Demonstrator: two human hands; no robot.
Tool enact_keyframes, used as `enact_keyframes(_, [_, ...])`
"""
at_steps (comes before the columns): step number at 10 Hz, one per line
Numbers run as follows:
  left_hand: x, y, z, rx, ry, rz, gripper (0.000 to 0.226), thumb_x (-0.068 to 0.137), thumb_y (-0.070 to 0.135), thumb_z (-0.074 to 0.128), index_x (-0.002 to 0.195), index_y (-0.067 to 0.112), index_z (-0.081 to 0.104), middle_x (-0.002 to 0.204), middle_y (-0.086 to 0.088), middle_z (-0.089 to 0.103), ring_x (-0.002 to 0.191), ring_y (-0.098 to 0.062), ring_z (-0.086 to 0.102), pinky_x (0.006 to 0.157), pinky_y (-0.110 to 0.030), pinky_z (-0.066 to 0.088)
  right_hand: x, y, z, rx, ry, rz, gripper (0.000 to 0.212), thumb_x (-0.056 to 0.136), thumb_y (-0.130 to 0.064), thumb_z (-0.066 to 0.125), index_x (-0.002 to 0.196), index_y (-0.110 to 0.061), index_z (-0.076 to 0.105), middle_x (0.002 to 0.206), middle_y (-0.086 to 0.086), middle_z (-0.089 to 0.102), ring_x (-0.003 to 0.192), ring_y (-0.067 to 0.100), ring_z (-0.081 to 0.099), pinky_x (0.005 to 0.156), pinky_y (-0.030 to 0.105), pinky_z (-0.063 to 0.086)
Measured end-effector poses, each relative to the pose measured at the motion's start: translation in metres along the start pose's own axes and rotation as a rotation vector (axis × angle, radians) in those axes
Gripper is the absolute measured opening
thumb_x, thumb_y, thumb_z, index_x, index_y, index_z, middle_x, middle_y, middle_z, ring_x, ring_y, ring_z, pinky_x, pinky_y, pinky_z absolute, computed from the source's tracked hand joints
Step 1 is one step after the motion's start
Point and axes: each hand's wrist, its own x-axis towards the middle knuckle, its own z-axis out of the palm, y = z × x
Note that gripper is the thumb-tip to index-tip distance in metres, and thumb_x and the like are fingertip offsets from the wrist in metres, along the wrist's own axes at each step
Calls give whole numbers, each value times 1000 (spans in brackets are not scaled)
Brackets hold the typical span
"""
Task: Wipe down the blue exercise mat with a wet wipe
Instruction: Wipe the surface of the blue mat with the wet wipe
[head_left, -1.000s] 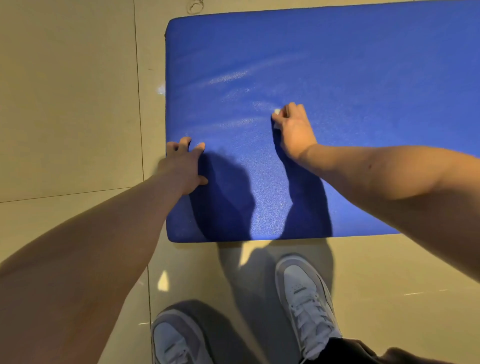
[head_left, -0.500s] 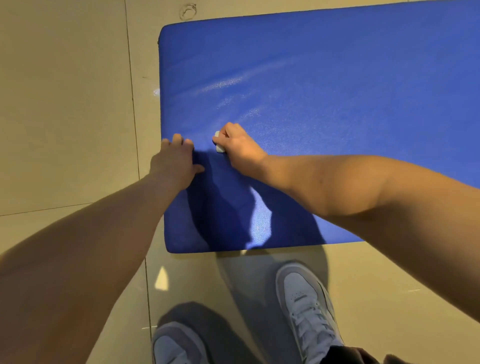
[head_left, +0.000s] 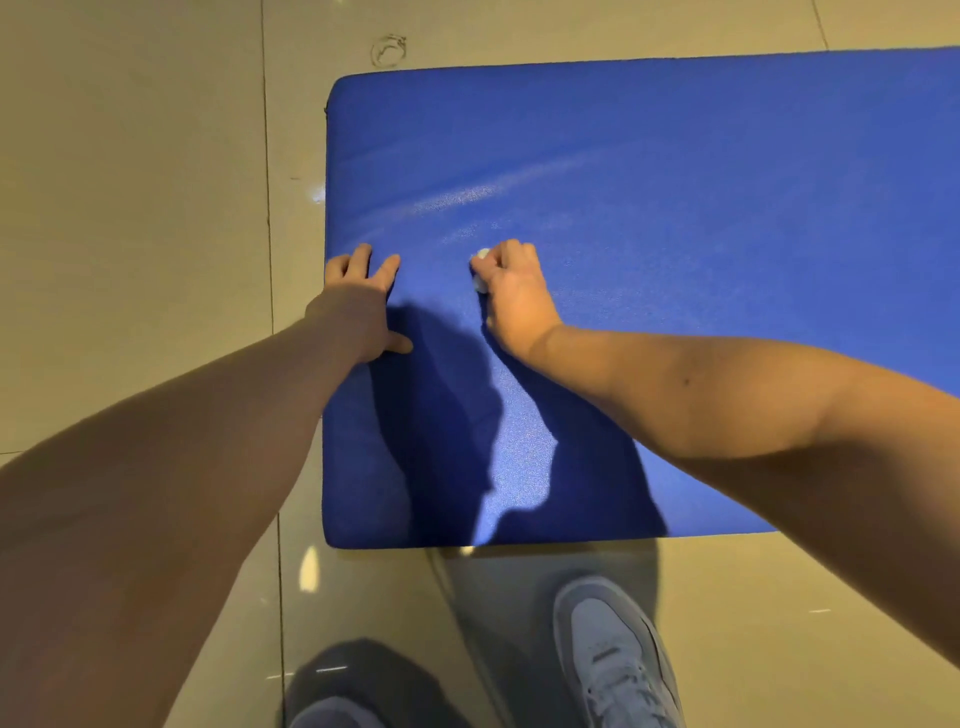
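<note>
Below, a thick blue exercise mat (head_left: 675, 156) is seen laid flat on a floor (head_left: 130, 208) of large, glossy beige tiles. It is a padded slab with rounded corners and a fine pebbled skin that sparkles where the light falls. Pale, arcing streaks (head_left: 467, 197) are drawn across the surface beyond the hands, bright against the matte blue.

The left hand (head_left: 358, 306) is planted palm down at the mat's left edge, its fingers (head_left: 387, 270) spread and laid straight, the thumb stuck out to the side. The right hand (head_left: 517, 296) is set near it, further in on the mat, its fingers curled tight round a small wad of white wet wipe (head_left: 482, 255). Only two scraps of the crumpled wipe are shown, one at the knuckles and one at the thumb side, and the wad is held down on the mat.

Both bare forearms are stretched in from the near corners, and dark, soft-edged shadows are thrown from them onto the near part of the mat. A faint ring-shaped scuff (head_left: 388, 49) is marked on the tile past the far left corner. Two pale sneakers are cropped at the bottom edge: the laced right sneaker (head_left: 613, 660) on the tile near the mat's front edge, the left sneaker (head_left: 332, 719) sunk in shadow.
</note>
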Motion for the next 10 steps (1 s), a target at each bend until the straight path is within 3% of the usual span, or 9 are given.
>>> enact_keyframes(1, [0, 2, -3, 0, 16, -10, 116, 75, 55, 82, 160, 32, 7, 166, -1, 3, 150, -30, 6, 98, -44, 47, 13, -23, 18, 109, -42, -3, 16, 88, -11, 54, 81, -20, 42, 90, 4, 40, 79, 21, 34, 72, 33, 34])
enact_keyframes(2, [1, 4, -5, -24, 4, -24, 115, 72, 52, 86, 158, 32, 13, 164, -2, 7, 148, -31, 9, 90, -44, 50, 12, -23, 8, 70, -80, -157, 6, 92, -9, 51, 88, -7, 55, 99, 15, 49, 86, 27, 43, 73, 35, 40])
enact_keyframes(3, [3, 2, -6, -10, -1, -16, 114, 70, 55, 86, 157, 33, 15, 162, -2, 9, 145, -32, 11, 86, -43, 50, 13, -2, -3, -17, -109, -245, 18, 89, 1, 53, 103, -2, 64, 104, 17, 53, 95, 32, 45, 80, 37, 40])
enact_keyframes(5, [9, 1, -15, -21, 1, 2, 97, 72, 70, 75, 148, 29, 31, 150, -3, 25, 136, -31, 23, 81, -41, 51, 28, 72, -32, -130, 22, 137, 15, 93, -1, 53, 100, 0, 66, 101, 18, 55, 100, 37, 46, 86, 46, 45])
enact_keyframes(6, [21, 5, -14, -73, 139, -78, 82, 76, 63, 76, 135, 17, 43, 136, -6, 36, 123, -29, 34, 74, -36, 45, 32, 57, -27, -80, 58, 196, 20, 83, 10, 53, 95, 2, 66, 98, 16, 55, 97, 32, 44, 82, 36, 42])
enact_keyframes(7, [30, 3, -17, -63, 205, -105, 95, 69, 62, 83, 138, 13, 40, 141, -9, 34, 126, -29, 34, 79, -37, 48, 35, 27, -13, -4, 77, 135, 29, 69, 15, 46, 85, -2, 62, 90, 9, 54, 87, 26, 37, 68, 32, 38])
enact_keyframes(8, [44, -1, -31, -31, 76, -15, 127, 63, 61, 86, 159, 27, 10, 164, -4, 5, 148, -30, 11, 104, -44, 46, 41, -10, 10, 70, 58, -54, 29, 66, 16, 45, 75, -9, 54, 81, 1, 53, 79, 22, 33, 63, 30, 33])
enact_keyframes(9, [49, 0, -36, 2, -9, 4, 131, 66, 62, 84, 160, 33, -1, 167, 0, -5, 152, -30, 0, 108, -47, 43, 45, -14, 9, 79, 27, -129, 29, 68, 18, 48, 78, -9, 54, 82, 0, 53, 80, 21, 32, 64, 28, 33])
enact_keyframes(10, [52, 2, -38, 17, -15, -4, 131, 67, 64, 83, 161, 33, -4, 167, 0, -9, 152, -29, -2, 106, -47, 45, 49, 13, -5, 23, -62, -201, 23, 80, 10, 54, 95, -6, 64, 99, 4, 60, 90, 24, 39, 79, 23, 33])
